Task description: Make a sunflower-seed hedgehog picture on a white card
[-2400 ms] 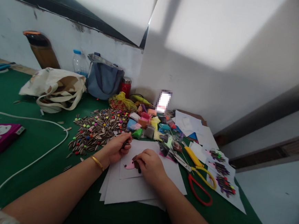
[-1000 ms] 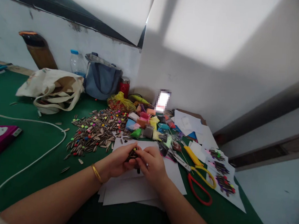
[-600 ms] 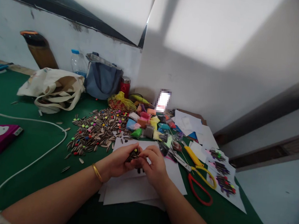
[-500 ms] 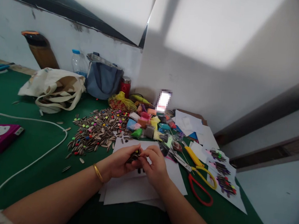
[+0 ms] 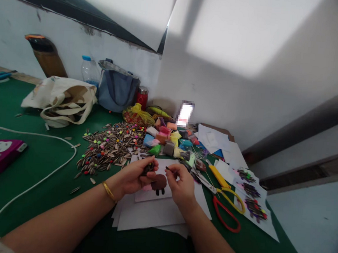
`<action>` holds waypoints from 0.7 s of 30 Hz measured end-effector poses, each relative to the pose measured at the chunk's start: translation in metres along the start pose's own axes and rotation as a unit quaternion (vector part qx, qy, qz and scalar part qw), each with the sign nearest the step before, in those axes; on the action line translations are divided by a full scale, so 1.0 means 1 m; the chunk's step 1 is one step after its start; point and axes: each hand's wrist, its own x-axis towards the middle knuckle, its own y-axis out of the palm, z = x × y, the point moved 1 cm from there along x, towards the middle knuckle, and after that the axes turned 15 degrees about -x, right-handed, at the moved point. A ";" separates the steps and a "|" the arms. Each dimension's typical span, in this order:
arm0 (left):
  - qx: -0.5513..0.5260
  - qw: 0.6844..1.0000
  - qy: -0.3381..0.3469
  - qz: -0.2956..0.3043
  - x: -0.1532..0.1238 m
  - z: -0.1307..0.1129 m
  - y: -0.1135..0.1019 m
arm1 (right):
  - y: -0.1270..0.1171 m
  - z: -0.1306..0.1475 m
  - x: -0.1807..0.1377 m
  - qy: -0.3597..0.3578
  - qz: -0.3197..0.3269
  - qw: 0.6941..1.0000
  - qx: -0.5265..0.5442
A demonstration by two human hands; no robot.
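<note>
Dark seeds (image 5: 147,169) are held in the half-curled left hand (image 5: 142,176). One small seed (image 5: 167,168) is pinched between thumb and forefinger of the right hand (image 5: 182,183). A rounded brown clay body (image 5: 160,182) with stubby black legs (image 5: 157,192) is laid on flat white paper (image 5: 147,218) near the table's (image 5: 104,234) front edge. Similar seed-covered shapes (image 5: 255,210) on paper are lined along the right edge.

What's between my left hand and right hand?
A brown shape with two black stubs, on white paper, shows between left hand and right hand in the head view.
</note>
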 end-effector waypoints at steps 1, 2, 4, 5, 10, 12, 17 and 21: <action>-0.008 1.000 0.029 -0.008 0.001 -0.005 -0.002 | 0.001 -0.003 0.001 0.008 0.019 1.000 -0.012; -0.012 0.998 0.051 -0.019 0.002 -0.010 -0.003 | 0.002 -0.006 0.003 0.003 0.043 0.999 -0.025; -0.011 0.996 0.079 -0.043 0.006 -0.018 -0.007 | 0.006 -0.009 0.005 -0.032 0.097 0.994 -0.045; -0.010 0.995 0.089 -0.052 0.008 -0.022 -0.009 | 0.008 -0.009 0.006 -0.050 0.119 0.990 -0.055; -0.006 0.992 0.101 -0.079 0.018 -0.025 -0.018 | 0.014 -0.004 0.009 -0.089 0.158 0.978 -0.105; -0.003 0.991 0.103 -0.083 0.020 -0.024 -0.020 | 0.013 -0.001 0.010 -0.108 0.151 0.975 -0.119; 0.001 0.991 0.104 -0.084 0.022 -0.023 -0.021 | 0.014 0.004 0.011 -0.169 0.155 0.960 -0.158; 0.004 0.991 0.104 -0.082 0.022 -0.023 -0.022 | 0.016 0.006 0.012 -0.206 0.167 0.945 -0.190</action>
